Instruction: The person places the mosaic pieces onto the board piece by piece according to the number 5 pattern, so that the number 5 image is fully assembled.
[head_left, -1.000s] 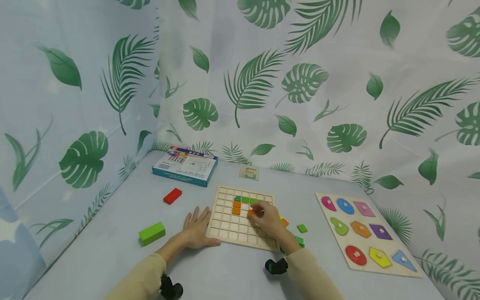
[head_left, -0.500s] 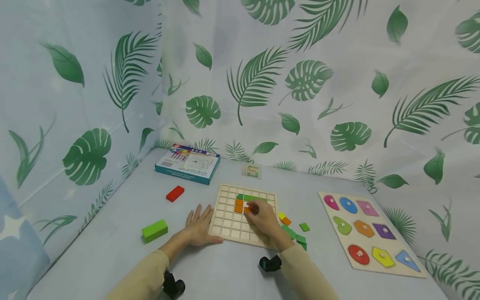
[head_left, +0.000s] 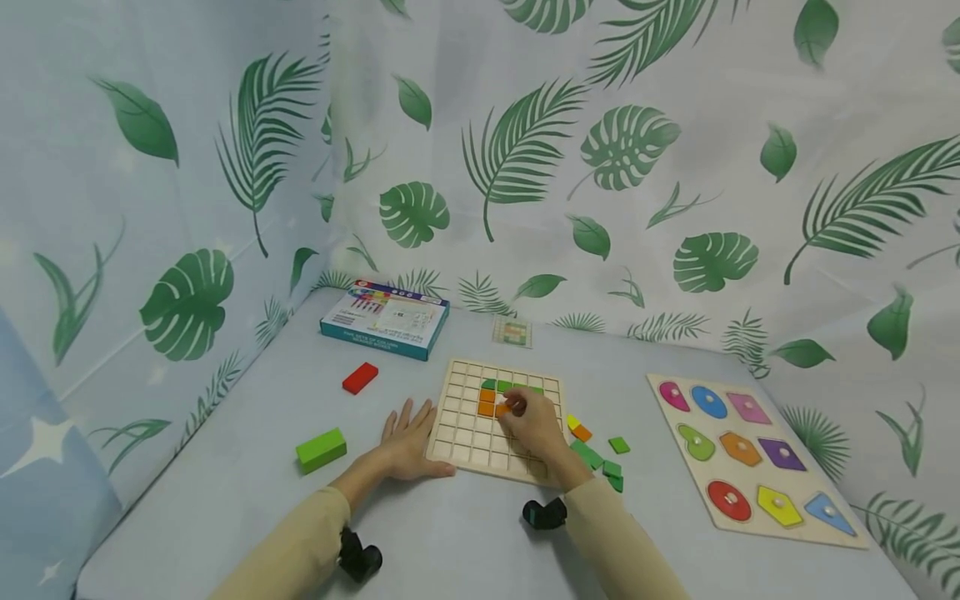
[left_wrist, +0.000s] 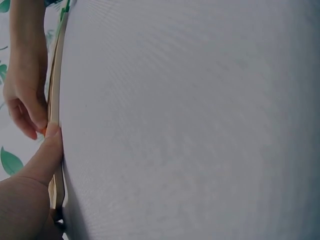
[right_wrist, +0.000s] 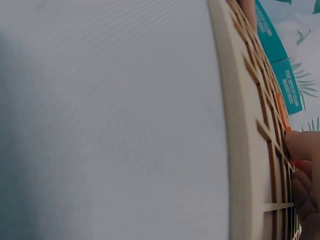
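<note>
While the left hand [head_left: 408,442] lay flat on the bench [head_left: 225,500] with its fingers straight and its thumb against the near left edge of the grid board [head_left: 459,429], the right hand [head_left: 534,425] was over the board. Its fingers were curled and pinched a small orange tile [head_left: 504,408] down at the squares, just beside the other orange tiles [head_left: 486,402] and under the row of green tiles [head_left: 502,386].

To do this step well, the tile should probably go in flat and square to its hole, pushed down softly. The left hand should keep the board from sliding.

More loose tiles [head_left: 596,457] lay on the bench just right of the board. A shape puzzle [head_left: 750,454] sat further right, well apart. A green block [head_left: 321,449], a red block [head_left: 360,377] and a box [head_left: 385,319] lay to the left and back.

Half a second ago the right hand was in almost the same spot over the orange tiles. One second ago it was a bit nearer the middle of the board. The left hand had not moved.
</note>
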